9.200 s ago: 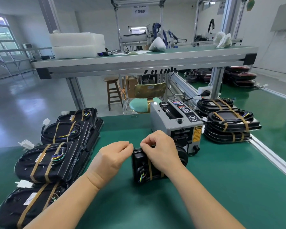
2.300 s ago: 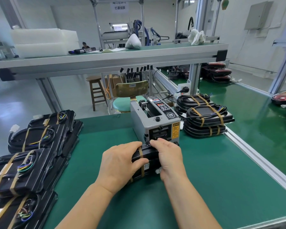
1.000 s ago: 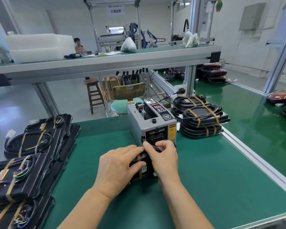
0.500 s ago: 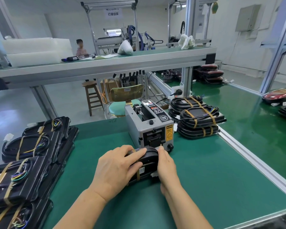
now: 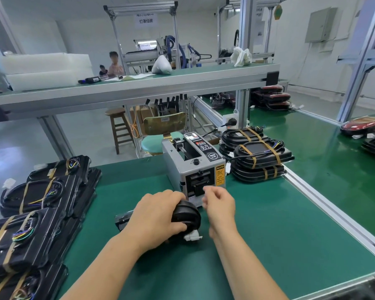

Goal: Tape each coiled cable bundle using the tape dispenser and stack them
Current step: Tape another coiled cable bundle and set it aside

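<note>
Head view, bundle (image 5: 187, 215): lying on the green table (image 5: 268, 234) at the centre, just in front of the dispenser (image 5: 193, 165), probably so that a fresh strip is needing only a short reach.
Left hand (image 5: 154, 217): gripping the bundle from above, fingers curling over its top and thumb low on the near side. It is likely pressing the coil so the loops are not springing apart while no second hand is helping.
Right hand (image 5: 220, 204): hovering off the bundle at its 1 o'clock, right at the dispenser's outlet with fingers curling inward. It is blurred, so I cannot tell whether it is pinching a strip or closing on nothing.
Connector (image 5: 192, 237): a white plug sticking out at the bundle's 5 o'clock, lying free on the table.
Dispenser: standing at the bundle's 12 o'clock, outlet facing the person.
Left stacks (image 5: 37, 195): taped bundles lying piled at 9 o'clock, well apart from the hands.
Right stack (image 5: 260, 156): more taped bundles sitting at 2 o'clock, beside the dispenser.
Step, as judged: fetching another strip for this bundle; stacking is not yet starting.
Change from half a second ago: the right hand was lying flat against the bundle's right end and is now lifting away to the outlet, while the left hand is keeping its hold alone.
</note>
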`<control>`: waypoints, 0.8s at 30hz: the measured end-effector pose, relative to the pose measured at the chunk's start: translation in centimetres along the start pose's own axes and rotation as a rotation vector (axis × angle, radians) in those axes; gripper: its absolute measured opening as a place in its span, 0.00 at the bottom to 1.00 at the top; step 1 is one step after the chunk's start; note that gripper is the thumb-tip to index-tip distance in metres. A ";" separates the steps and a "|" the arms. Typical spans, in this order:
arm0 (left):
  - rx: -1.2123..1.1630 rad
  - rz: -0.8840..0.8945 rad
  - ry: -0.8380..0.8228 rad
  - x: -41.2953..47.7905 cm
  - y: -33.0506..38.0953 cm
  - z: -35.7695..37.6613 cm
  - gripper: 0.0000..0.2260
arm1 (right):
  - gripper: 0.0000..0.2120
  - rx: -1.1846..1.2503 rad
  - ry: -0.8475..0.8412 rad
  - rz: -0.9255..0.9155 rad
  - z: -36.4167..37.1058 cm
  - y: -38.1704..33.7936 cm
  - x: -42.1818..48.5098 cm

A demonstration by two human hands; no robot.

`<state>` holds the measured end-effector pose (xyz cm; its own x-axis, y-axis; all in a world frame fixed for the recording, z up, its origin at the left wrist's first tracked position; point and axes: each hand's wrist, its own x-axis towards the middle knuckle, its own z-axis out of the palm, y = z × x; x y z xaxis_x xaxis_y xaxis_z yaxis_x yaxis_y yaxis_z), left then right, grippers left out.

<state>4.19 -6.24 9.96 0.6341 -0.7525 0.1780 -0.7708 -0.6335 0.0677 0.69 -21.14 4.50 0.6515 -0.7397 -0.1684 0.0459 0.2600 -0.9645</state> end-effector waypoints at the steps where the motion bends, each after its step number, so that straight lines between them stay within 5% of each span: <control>1: -0.042 0.011 0.034 -0.2 -0.1 -0.2 0.19 | 0.07 0.002 0.014 -0.001 0.0 -0.7 0.6; 6: -0.273 -0.030 0.176 -1.1 -0.7 -2.2 0.17 | 0.06 -0.009 0.008 0.082 0.4 -2.2 2.3; 14: -0.542 -0.016 0.166 -2.9 -0.8 -1.8 0.25 | 0.05 -0.012 0.019 0.151 1.0 -3.1 2.9; 24: -0.525 0.003 0.338 -3.9 -1.0 -0.6 0.27 | 0.04 -0.046 0.085 0.154 1.4 -3.0 3.1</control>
<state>2.43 -2.60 9.80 0.6437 -0.6010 0.4738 -0.7543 -0.3937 0.5254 3.66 -23.34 7.14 0.5818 -0.7436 -0.3294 -0.0851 0.3472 -0.9339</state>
